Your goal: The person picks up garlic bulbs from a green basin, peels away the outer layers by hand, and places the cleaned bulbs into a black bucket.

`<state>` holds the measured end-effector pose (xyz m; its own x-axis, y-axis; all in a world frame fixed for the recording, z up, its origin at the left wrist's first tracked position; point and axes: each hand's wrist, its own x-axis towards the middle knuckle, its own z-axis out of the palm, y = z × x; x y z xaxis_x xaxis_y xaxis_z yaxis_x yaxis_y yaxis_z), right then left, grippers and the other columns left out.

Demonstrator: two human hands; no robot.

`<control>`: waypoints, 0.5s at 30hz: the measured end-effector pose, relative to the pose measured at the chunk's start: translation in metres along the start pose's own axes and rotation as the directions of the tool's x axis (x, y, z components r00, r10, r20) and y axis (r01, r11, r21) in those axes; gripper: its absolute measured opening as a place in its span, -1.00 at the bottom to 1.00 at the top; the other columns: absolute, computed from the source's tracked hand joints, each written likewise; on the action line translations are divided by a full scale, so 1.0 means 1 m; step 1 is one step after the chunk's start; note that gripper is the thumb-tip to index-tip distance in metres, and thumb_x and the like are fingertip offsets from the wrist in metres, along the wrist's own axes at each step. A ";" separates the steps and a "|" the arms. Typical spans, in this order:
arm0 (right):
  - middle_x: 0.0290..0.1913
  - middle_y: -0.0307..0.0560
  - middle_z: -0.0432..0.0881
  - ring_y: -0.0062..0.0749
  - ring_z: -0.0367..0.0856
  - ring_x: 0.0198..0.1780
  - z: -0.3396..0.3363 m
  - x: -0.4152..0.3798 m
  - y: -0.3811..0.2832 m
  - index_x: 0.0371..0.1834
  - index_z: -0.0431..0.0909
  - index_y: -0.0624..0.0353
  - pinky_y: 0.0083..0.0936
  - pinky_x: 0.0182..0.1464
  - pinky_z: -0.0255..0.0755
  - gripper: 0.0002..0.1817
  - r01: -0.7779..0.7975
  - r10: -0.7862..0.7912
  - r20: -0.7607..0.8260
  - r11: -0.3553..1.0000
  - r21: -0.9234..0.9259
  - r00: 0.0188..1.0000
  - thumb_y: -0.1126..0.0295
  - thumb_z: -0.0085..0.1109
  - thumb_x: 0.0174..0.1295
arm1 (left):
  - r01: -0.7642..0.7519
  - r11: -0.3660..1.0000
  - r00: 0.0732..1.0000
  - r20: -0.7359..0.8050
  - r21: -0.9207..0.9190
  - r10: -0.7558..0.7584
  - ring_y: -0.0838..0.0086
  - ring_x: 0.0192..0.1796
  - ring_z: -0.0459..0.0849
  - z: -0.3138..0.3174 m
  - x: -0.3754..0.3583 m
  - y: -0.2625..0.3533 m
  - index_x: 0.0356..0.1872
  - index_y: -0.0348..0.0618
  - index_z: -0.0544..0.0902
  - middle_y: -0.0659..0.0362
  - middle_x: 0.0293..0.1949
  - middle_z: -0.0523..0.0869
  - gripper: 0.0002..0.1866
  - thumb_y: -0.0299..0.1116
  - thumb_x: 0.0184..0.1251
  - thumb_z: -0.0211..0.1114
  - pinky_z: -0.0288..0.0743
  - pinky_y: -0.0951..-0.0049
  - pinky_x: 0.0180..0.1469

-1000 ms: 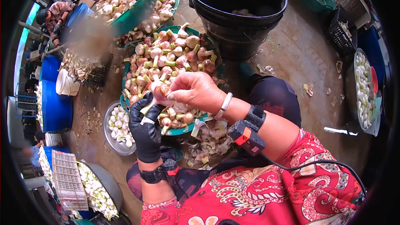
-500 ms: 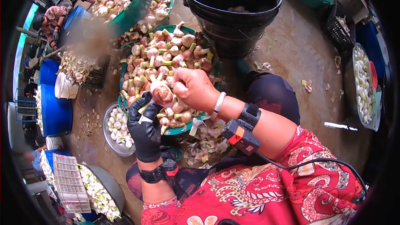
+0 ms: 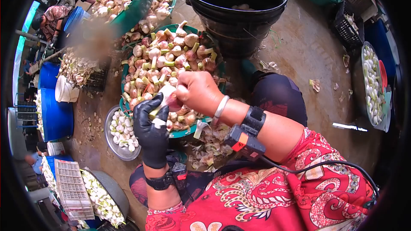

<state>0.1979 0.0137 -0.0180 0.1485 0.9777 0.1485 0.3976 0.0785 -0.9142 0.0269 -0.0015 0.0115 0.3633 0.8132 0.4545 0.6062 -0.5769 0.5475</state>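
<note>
My left hand (image 3: 150, 130), in a black glove, is closed around a garlic bulb (image 3: 168, 95) with its stem toward the palm. White skin shows on the bulb's left, purple skin on its right. My bare right hand (image 3: 199, 94) is curled into a fist against the purple side, its fingertips mostly hidden. Beneath both hands, a green basin (image 3: 124, 79) is heaped with stemmed garlic bulbs (image 3: 165, 55). Left of the glove stands a metal bowl (image 3: 112, 143) of white peeled garlic (image 3: 123, 130).
A large black bucket (image 3: 231, 21) stands beyond the basin. Garlic skins (image 3: 209, 147) lie by my legs. At right is a tray of white garlic (image 3: 371, 81); at left are blue tubs (image 3: 58, 115) and a grey tub (image 3: 115, 188). A co-worker (image 3: 53, 19) bends at upper left.
The bulb has turned in my left hand: its brownish end faced up before, and now white and purple sides show. My right fist stays against it, shifted slightly left.
</note>
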 end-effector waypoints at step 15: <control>-0.17 -0.20 0.54 -0.64 0.53 -0.22 -0.015 -0.003 -0.008 0.22 0.41 0.15 -0.62 -0.16 0.49 -0.39 -0.315 0.080 0.427 0.796 0.516 0.901 0.50 0.34 0.02 | 0.391 0.195 0.814 0.239 -0.899 -0.530 0.25 0.12 0.61 0.004 -0.003 -0.014 0.13 -0.34 0.48 0.01 0.10 0.56 -0.67 -0.58 0.35 0.13 0.62 0.25 0.12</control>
<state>0.2079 0.0073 -0.0058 -0.2215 0.9700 -0.1003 -0.1974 -0.1453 -0.9695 0.0202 0.0040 -0.0006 0.1431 0.9858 -0.0883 -0.3758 0.1367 0.9166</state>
